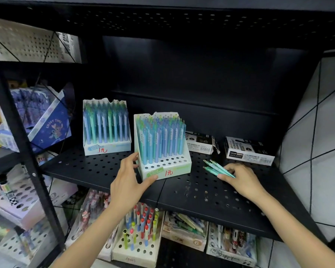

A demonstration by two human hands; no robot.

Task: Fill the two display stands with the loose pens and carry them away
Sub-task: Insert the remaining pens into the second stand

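Shelving of black perforated metal (pixel 108 169) carries 2 white cardboard display stands. The rear display stand (pixel 106 128) sits at the back left, its rows packed with upright blue and green pens. The nearer display stand (pixel 162 146) sits forward and to the right of it, also loaded with upright blue and green pens; its front 2 rows of holes are unfilled, and a red handwritten price mark shows on its front face.

Left hand (pixel 129 182) grips the nearer stand's front left corner, thumb along the bottom front edge and fingers curled against the left side wall.

Right hand (pixel 238 176) rests on the shelf to the right of that stand, fingers curled down over 3 loose teal pens (pixel 216 167), which lie flat on the shelf with tips pointing toward the stand. Whether the pens are lifted cannot be told.

2 white and black cardboard marker boxes (pixel 248 151) lie at the back right.
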